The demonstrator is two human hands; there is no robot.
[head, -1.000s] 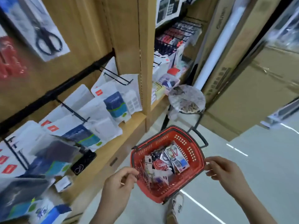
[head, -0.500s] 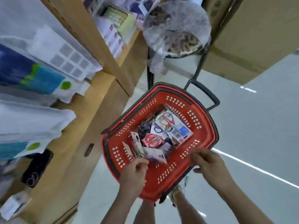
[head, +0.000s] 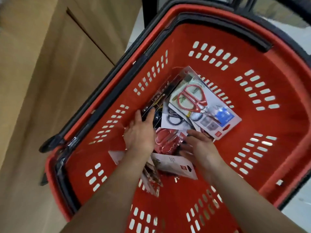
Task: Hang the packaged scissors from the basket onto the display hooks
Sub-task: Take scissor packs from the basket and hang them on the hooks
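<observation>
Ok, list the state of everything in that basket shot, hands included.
Red basket: handles folded down, partly filled.
Large red-handled scissors pack: face up, topmost.
Clear pack: tilted on edge, pinched by left hand.
Small red scissors pack: lying between the hands.
Right hand: touching it, grip unclear.

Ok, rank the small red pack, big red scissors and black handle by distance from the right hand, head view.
1. Small red pack: just left of the right hand.
2. Big red scissors: farther up, middle.
3. Black handle: far rim.
</observation>
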